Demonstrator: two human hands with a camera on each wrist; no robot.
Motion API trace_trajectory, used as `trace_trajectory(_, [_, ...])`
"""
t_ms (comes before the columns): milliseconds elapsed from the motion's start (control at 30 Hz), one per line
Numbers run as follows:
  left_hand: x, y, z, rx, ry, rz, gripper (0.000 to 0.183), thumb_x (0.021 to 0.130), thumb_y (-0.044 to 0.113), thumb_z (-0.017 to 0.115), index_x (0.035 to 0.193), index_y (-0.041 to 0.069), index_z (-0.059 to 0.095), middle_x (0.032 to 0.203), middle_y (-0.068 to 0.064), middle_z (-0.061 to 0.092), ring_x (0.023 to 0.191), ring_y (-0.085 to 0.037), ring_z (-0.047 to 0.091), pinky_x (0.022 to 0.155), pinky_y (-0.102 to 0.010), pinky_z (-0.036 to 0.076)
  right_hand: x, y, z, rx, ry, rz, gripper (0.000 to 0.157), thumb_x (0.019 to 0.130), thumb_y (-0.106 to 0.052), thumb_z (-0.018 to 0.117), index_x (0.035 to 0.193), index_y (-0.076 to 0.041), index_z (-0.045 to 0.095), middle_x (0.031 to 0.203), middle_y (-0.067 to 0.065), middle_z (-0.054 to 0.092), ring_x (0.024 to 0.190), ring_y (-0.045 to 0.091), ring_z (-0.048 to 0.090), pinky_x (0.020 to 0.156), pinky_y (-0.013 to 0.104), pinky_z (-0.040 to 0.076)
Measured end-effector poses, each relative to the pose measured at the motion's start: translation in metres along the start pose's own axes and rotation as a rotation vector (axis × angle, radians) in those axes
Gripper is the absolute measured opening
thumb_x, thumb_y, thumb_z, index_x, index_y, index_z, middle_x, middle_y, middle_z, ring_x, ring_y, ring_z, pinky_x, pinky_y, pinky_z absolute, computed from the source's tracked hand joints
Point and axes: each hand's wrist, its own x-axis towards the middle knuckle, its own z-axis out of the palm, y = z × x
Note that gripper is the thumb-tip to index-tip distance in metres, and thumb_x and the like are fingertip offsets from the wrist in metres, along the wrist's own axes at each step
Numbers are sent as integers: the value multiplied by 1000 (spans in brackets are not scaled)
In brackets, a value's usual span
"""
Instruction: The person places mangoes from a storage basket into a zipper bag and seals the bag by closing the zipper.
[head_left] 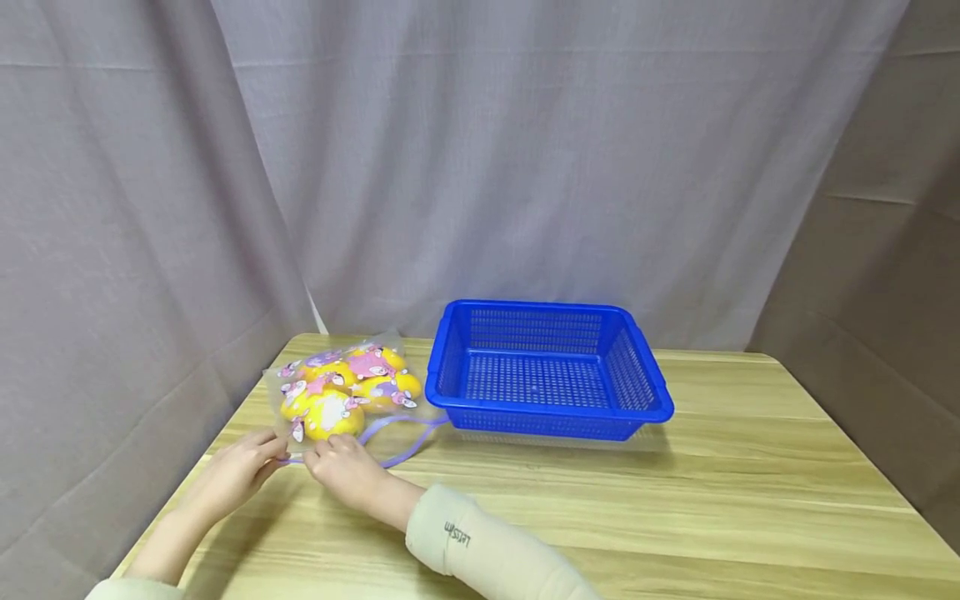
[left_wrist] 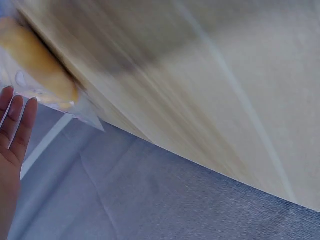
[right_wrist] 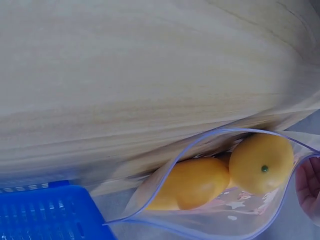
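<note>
A clear zip bag [head_left: 306,385] printed with cartoon figures lies at the table's left, with several yellow fruits [head_left: 333,415] inside. One round fruit [right_wrist: 262,162] shows a green stem spot. The bag's purple zip [head_left: 411,450] gapes in a loop toward the basket and runs together between the hands. My left hand [head_left: 236,471] pinches the zip's left end; three of its fingers [left_wrist: 24,125] stretch out straight in the left wrist view. Just right of it, my right hand [head_left: 347,471] grips the zip edge with curled fingers, partly cut off in the right wrist view.
A blue plastic basket [head_left: 551,410] with mesh walls stands right of the bag, nothing inside it. The bag's mouth reaches its left corner. Underneath is a wood-grain table [head_left: 720,500]; grey curtains [head_left: 540,167] hang behind and at both sides.
</note>
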Motion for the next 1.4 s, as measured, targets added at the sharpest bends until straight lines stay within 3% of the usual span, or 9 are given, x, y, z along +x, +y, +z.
trace_trajectory(400, [-6, -13, -2, 7, -52, 8, 42, 57, 1, 82, 68, 22, 47, 69, 16, 45, 60, 3, 39, 46, -18, 35, -9, 5, 3, -72, -39, -29, 14, 93, -20, 55, 104, -22, 63, 97, -10, 66, 84, 5, 58, 70, 15, 47])
trace_trajectory(567, [-10, -18, -3, 20, -78, -40, 46, 55, -3, 83, 66, 23, 46, 68, 17, 44, 60, 4, 39, 44, -19, 34, -14, 8, 7, -117, -17, -24, 12, 91, -19, 55, 100, -24, 63, 91, -10, 64, 80, 6, 56, 66, 15, 43])
trace_trajectory(800, [-13, -27, -3, 61, -127, -135, 46, 53, 0, 81, 62, 25, 44, 66, 18, 41, 58, 2, 40, 45, -21, 34, -21, 14, 7, -171, -57, -37, 19, 91, -19, 55, 106, -26, 64, 97, -9, 65, 90, 8, 60, 87, 24, 51])
trace_trajectory(967, [-15, -33, -1, 80, -140, -181, 46, 53, 3, 82, 60, 25, 42, 65, 16, 38, 56, 0, 36, 46, -22, 31, -27, 20, 8, -189, -71, -38, 17, 91, -20, 55, 104, -27, 64, 98, -10, 65, 90, 6, 59, 77, 16, 49])
trace_trajectory(1133, [-17, -37, 0, 108, -140, -210, 47, 53, 3, 82, 60, 23, 40, 64, 15, 37, 57, -2, 35, 46, -22, 29, -34, 26, 12, -213, -63, -44, 16, 92, -21, 54, 103, -27, 64, 97, -10, 64, 87, 6, 58, 75, 16, 47])
trace_trajectory(1400, [-13, -47, -4, 113, -245, -274, 36, 61, 3, 79, 61, 20, 47, 63, 10, 44, 58, -10, 45, 47, -28, 36, -46, 34, 15, -245, -56, -56, 15, 91, -20, 54, 100, -26, 64, 93, -9, 63, 86, 6, 58, 74, 17, 49])
